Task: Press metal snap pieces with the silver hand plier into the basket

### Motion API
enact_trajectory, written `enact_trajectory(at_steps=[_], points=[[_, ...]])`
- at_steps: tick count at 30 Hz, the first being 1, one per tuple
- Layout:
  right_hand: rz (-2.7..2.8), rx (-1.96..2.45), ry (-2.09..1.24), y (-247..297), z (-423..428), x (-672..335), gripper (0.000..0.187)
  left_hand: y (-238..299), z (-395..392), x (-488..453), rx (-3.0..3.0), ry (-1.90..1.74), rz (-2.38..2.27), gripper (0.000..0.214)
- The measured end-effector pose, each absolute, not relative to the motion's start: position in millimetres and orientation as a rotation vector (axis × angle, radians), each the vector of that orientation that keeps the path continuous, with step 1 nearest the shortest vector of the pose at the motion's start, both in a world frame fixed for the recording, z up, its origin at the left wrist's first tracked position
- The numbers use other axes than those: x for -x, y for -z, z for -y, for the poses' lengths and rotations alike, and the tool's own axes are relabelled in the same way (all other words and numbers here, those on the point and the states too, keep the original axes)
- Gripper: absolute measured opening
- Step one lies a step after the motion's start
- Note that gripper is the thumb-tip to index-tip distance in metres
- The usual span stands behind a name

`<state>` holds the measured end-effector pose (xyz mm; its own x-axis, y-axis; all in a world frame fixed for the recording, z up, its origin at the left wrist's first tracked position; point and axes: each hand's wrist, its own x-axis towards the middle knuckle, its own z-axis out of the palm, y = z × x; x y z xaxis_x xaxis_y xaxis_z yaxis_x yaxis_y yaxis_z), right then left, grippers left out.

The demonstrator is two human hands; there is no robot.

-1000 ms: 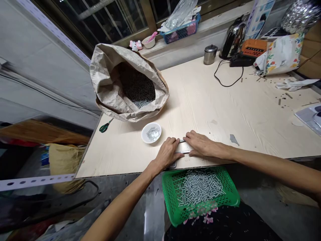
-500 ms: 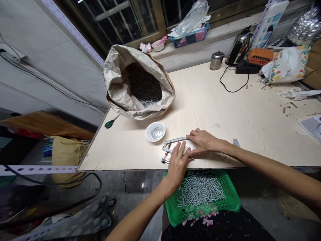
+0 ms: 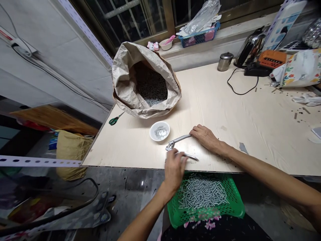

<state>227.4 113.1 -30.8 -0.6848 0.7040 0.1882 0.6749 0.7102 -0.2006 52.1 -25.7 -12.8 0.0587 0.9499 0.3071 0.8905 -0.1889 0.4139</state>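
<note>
A metal pliers-like tool with two long handles and a small spring lies near the table's front edge. At the end of its upper handle, my right hand is closed, palm down on the table. My left hand is over the tool's head, fingers bent and smeared by motion; whatever is under them is hidden. Just beyond the head stands a white bowl of small silvery screw-like pieces. Below the table edge, a green basket on the lap holds a heap of similar ridged metal pieces.
A large open sack with dark and silvery pieces stands at the back left, green-handled scissors beside it. Farther right are a lidded metal canister, a kettle, an orange device and a black cord.
My left hand has drawn back from between the handles toward the tool's head, its fingers now bent. The lower handle shows more. The whole view has shifted slightly.
</note>
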Motion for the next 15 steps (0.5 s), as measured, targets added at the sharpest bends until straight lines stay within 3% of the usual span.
enact_trajectory(at_steps=[3, 8, 15], points=[[2.662, 1.073, -0.17, 31, -110, -229, 0.025, 0, 17, -23, -1.947, -0.588, -2.241, 0.02], [2.647, 1.093, -0.138, 31, -110, -223, 0.027, -7, -5, 3, -1.586, -0.153, -2.153, 0.019], [2.63, 1.124, -0.107, 32, -107, -218, 0.026, -29, 0, -29, -2.269, 0.117, -2.257, 0.024]])
